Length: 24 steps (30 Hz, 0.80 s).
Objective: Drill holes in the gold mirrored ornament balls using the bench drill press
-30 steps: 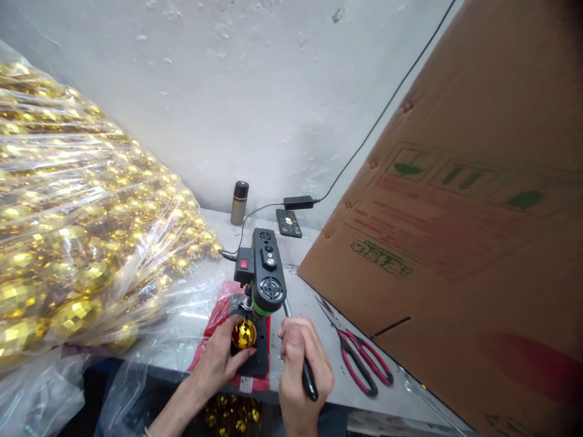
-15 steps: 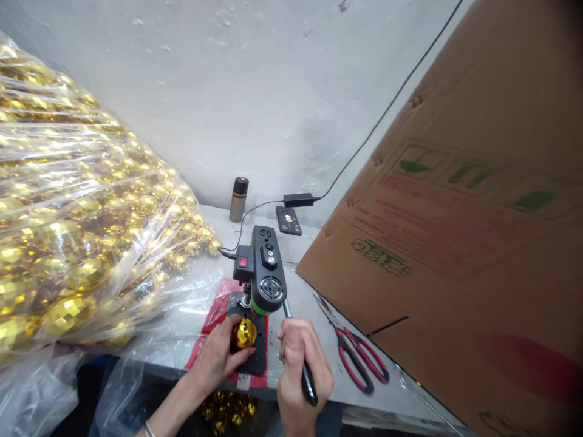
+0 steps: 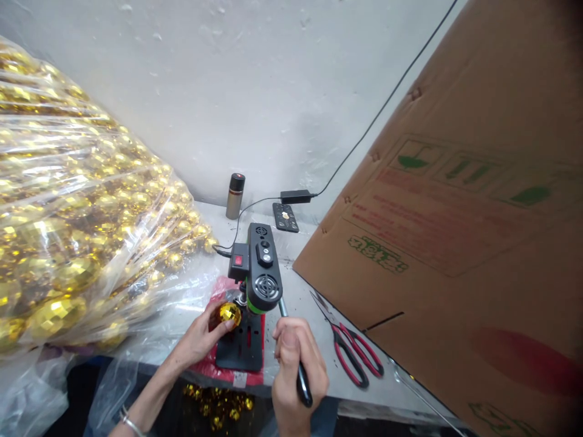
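A small black bench drill press (image 3: 265,267) with a green trim ring stands on the table, its slotted black base (image 3: 241,349) over red plastic. My left hand (image 3: 207,334) holds a faceted gold ball (image 3: 230,315) between thumb and fingers, at the left of the base and beside the drill head. My right hand (image 3: 298,367) is wrapped round the black-ended metal lever (image 3: 304,385) at the machine's right side. Black-and-red scissors (image 3: 353,352) lie right of my right hand.
A clear bag of gold balls (image 3: 91,212) fills the left. A large cardboard box (image 3: 455,243) leans at the right. Behind the machine are a spray can (image 3: 234,197), a black adapter (image 3: 296,196) with cable and a dark flat object (image 3: 285,218). More gold balls (image 3: 218,406) lie below the table edge.
My left hand has moved left with the gold ball, off the middle of the base, whose slots now show. My right hand stays on the lever. The whole view has shifted slightly.
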Available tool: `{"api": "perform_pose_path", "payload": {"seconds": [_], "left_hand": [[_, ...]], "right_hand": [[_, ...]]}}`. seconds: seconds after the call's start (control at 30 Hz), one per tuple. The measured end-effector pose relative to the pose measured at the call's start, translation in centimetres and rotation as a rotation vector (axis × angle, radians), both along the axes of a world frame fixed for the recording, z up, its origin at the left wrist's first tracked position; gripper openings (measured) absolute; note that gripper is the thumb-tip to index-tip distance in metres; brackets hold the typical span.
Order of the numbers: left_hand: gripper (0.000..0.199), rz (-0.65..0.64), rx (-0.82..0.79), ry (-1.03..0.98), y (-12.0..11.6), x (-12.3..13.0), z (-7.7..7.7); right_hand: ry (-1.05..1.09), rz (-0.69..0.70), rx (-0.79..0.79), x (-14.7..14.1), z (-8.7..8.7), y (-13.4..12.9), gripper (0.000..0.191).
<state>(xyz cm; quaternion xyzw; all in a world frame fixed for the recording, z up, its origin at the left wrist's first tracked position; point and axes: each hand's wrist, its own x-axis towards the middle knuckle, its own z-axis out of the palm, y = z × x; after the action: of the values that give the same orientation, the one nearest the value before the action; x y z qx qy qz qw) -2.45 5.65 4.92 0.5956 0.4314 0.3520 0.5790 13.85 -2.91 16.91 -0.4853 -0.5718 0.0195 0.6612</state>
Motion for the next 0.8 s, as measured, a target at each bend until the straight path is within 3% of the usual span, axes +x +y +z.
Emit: {"api": "perform_pose_path", "payload": {"seconds": [0.17, 0.37, 0.53, 0.8], "left_hand": [[0.059, 0.013, 0.077, 0.065, -0.1, -0.2, 0.0], [0.056, 0.006, 0.233, 0.196, -0.6, 0.7, -0.7], [0.053, 0.005, 0.381, 0.276, -1.2, 2.0, -0.9], [0.053, 0.055, 0.544, 0.327, -3.8, 2.4, -4.0]], "right_hand": [[0.064, 0.001, -0.019, -0.3, 0.4, -0.1, 0.035], [0.091, -0.006, -0.043, -0.4, 1.6, 0.1, 0.037], [0.072, 0.004, -0.054, -0.2, 1.5, 0.0, 0.034], [0.038, 0.006, -0.04, -0.1, 0.9, 0.0, 0.031]]}}
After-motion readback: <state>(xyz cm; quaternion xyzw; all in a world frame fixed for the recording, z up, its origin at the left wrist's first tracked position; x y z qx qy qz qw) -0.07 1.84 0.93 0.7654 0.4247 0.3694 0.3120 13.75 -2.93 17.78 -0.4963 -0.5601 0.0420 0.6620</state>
